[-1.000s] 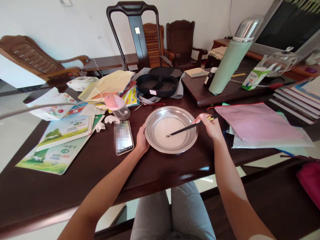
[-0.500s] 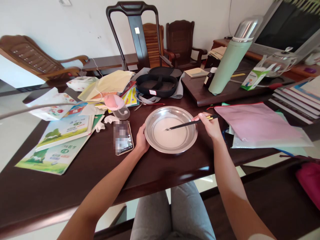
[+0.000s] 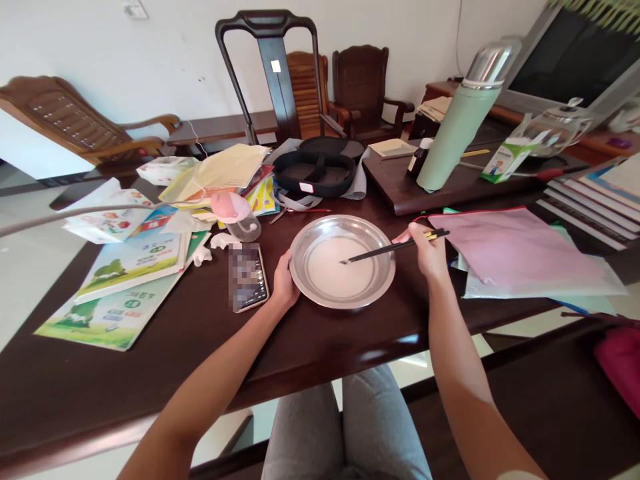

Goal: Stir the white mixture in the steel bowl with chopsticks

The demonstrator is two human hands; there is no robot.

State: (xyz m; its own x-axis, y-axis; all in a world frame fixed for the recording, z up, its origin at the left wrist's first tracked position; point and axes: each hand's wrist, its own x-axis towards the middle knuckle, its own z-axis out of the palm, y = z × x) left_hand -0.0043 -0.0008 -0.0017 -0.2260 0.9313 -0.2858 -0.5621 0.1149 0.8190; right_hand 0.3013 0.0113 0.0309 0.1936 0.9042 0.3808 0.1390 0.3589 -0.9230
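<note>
A round metal basin (image 3: pixel 345 301) stands on the dark wooden table, with a whitish substance (image 3: pixel 325 267) covering its bottom. Around the basin's left rim curls my left hand (image 3: pixel 286 280), its fingers partly hidden behind the metal. My right hand (image 3: pixel 429 250), closed, grips a pair of black chopsticks (image 3: pixel 385 249) with gold-coloured ends, to the right of the basin. The chopsticks slant down leftward over the rim, their tips at the whitish substance near the middle. Whether the substance is liquid or powder I cannot tell.
Left of the basin lies a phone (image 3: pixel 249 277), with booklets (image 3: pixel 125 280) and a pink-lidded cup (image 3: pixel 235 217) beyond. Behind it is a black case (image 3: pixel 315 173). A green thermos (image 3: pixel 450 133) stands back right, near a pink zip pouch (image 3: pixel 515 243).
My right hand has shifted slightly right, and the chopstick tips have moved right across the whitish substance. My left hand stays on the basin's rim.
</note>
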